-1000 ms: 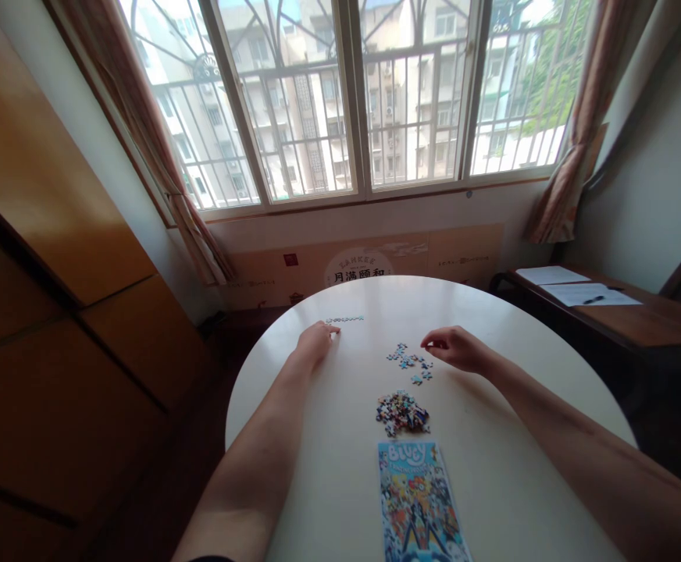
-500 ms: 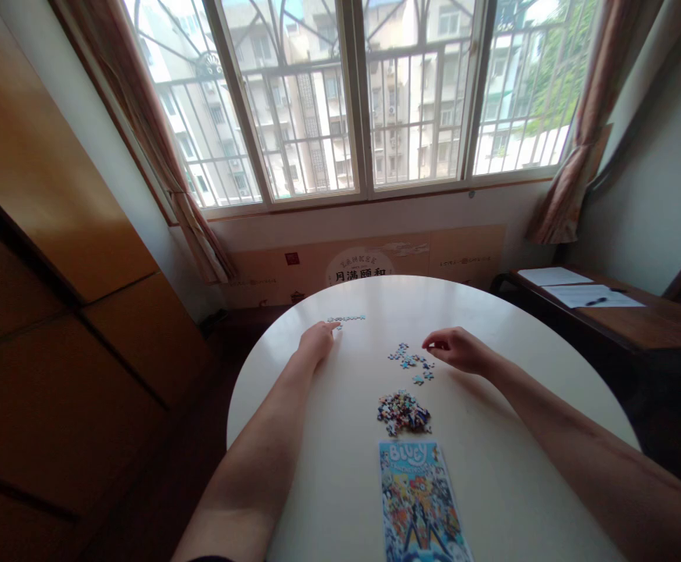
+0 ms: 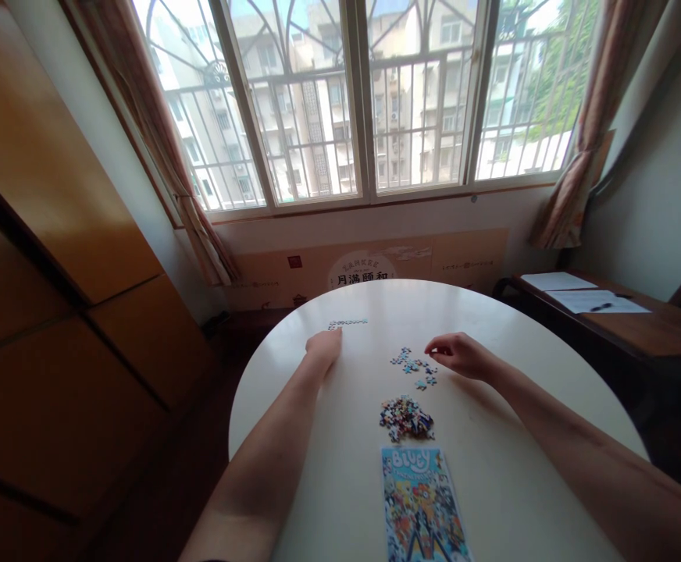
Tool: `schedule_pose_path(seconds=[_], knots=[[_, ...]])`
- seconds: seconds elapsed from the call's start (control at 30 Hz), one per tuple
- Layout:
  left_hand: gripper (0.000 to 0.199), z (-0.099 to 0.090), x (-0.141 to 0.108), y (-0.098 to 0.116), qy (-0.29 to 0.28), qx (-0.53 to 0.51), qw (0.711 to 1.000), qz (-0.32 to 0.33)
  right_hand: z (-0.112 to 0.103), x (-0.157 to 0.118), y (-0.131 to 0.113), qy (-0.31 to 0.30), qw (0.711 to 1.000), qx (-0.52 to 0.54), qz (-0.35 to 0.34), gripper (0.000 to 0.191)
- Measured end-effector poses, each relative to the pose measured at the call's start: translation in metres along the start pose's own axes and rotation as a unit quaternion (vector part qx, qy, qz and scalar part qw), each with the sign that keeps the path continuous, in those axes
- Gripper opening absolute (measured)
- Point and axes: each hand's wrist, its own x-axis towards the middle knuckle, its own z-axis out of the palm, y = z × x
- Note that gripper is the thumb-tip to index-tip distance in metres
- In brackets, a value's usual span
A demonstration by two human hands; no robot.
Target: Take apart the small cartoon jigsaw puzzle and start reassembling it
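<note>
On the white round table (image 3: 352,499), my left hand (image 3: 324,347) rests at the near side of a thin joined row of puzzle pieces (image 3: 349,321), its fingertips by the row's left part; anything under them is hidden. My right hand (image 3: 458,355) hovers just right of a loose group of bluish pieces (image 3: 411,364), thumb and forefinger curled together; whatever may be between them is too small to make out. Nearer to me lies a heap of mixed pieces (image 3: 406,419). Below that heap, a colourful Bluey picture sheet (image 3: 422,499) lies flat.
A brown side table (image 3: 668,320) with papers (image 3: 598,301) and a dark pen-like item stands at the right. A printed cardboard panel (image 3: 416,254) is behind the table, under the barred window. Wooden cabinets (image 3: 53,312) fill the left.
My left hand has shifted slightly at the row, and its extended finger now points more forward. My right hand keeps nearly the same place and pose. The view has tilted slightly.
</note>
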Motion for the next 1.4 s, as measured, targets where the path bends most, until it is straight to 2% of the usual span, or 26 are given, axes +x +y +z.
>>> schedule_pose_path(seconds=[0.63,1.03,1.27,1.4], knots=[[0.036,0.008,0.009,0.0,0.016,-0.015,1.0,-0.004,0.003,0.0,-0.006,-0.005,1.0,-0.006,-0.021,0.024],[0.036,0.01,0.01,-0.023,0.079,-0.095,0.991,-0.046,-0.003,0.001,-0.008,0.0,1.0,-0.014,-0.008,0.025],[0.034,0.011,0.008,-0.021,0.098,-0.105,0.989,-0.035,-0.003,0.001,-0.009,-0.002,1.0,-0.02,-0.009,0.025],[0.032,0.01,0.005,-0.017,0.13,-0.104,0.986,-0.02,-0.005,0.001,-0.018,-0.04,0.999,-0.018,-0.019,0.024]])
